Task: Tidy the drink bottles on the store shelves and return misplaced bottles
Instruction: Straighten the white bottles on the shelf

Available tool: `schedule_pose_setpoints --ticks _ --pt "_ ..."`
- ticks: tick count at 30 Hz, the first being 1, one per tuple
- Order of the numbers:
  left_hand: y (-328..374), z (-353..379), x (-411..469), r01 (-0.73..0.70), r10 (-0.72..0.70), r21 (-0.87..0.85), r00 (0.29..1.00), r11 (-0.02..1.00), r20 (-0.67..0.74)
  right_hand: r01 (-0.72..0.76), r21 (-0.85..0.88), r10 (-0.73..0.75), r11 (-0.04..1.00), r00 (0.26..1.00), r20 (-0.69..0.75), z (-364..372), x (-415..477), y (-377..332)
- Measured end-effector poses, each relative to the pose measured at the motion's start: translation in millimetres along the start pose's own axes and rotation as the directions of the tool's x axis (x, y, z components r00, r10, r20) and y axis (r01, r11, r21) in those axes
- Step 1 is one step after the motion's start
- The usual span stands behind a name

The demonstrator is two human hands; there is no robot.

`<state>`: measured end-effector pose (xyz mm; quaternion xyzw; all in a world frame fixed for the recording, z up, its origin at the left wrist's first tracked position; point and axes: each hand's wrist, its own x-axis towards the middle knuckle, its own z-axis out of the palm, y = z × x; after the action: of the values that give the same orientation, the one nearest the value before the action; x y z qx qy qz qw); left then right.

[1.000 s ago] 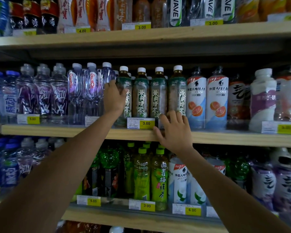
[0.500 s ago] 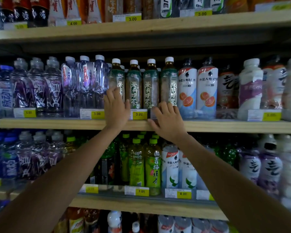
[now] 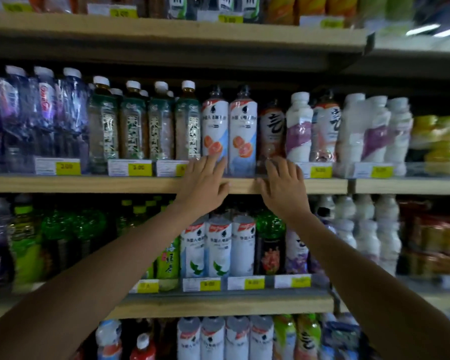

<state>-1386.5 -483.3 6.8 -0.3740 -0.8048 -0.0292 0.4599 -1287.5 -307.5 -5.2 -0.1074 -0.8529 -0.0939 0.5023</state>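
Both hands have slid right along the middle shelf (image 3: 89, 184), away from the tea bottles (image 3: 133, 131). The left hand (image 3: 203, 185) lies at the foot of the grapefruit bottles (image 3: 215, 126), the right hand (image 3: 283, 188) below the orange-labelled bottle (image 3: 272, 128); fingers (image 3: 211, 165) apart, gripping nothing.

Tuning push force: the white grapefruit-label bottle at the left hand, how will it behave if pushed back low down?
The grapefruit bottle is tall and narrow, so a high push would probably tip it; low should slide it. Its twin stands close beside, likely bracing it sideways. It looks glossy, so maybe slippery to grip.
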Motion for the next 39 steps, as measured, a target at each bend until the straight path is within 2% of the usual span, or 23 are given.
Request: schedule_pose_setpoints --ticks 4,8,10,15,23,28,33,36,39 --pt "48.0 2.3 42.3 -0.017 0.016 -0.060 1.000 0.998 -0.011 -0.070 -0.031 0.071 0.997 0.997 0.034 -11.3 -2.5 52.9" --pt "90.9 10.6 63.2 0.061 -0.060 -0.111 0.998 0.992 0.012 -0.072 -0.058 0.075 0.996 0.995 0.062 -14.9 -0.5 91.3" --pt "100.3 16.5 62.1 0.095 -0.099 -0.121 0.995 0.988 -0.026 -0.044 -0.047 0.046 0.998 0.998 0.035 -16.2 2.6 98.9" --pt "99.9 22.0 58.2 0.090 -0.109 -0.119 0.980 0.989 -0.165 -0.053 0.041 0.056 0.998 0.996 -0.065 -11.7 18.4 100.1" --pt "100.8 28.1 58.8 0.101 -0.120 -0.100 0.969 0.990 -0.214 -0.110 0.169 0.149 0.980 0.960 -0.239 -17.0 73.3 86.7" --pt "100.1 27.8 59.5 0.091 -0.105 -0.075 0.972 0.993 -0.210 -0.184 0.171 0.218 0.968 0.954 -0.208 -18.1 97.0 84.4" --pt "94.1 25.3 61.6 0.042 -0.047 -0.030 0.979 0.999 -0.199 -0.289 0.096 0.302 0.952 0.937 -0.173 -5.4 97.3 79.8" --pt "85.4 23.5 62.5 -0.034 0.030 -0.022 0.983 0.999 -0.183 -0.363 0.130 0.382 0.923 0.905 -0.187 -1.6 98.4 75.5" --pt "82.8 23.5 61.2 -0.054 0.048 -0.025 0.981 0.998 -0.187 -0.398 0.191 0.432 0.897 0.881 -0.194 1.2 98.7 71.0"
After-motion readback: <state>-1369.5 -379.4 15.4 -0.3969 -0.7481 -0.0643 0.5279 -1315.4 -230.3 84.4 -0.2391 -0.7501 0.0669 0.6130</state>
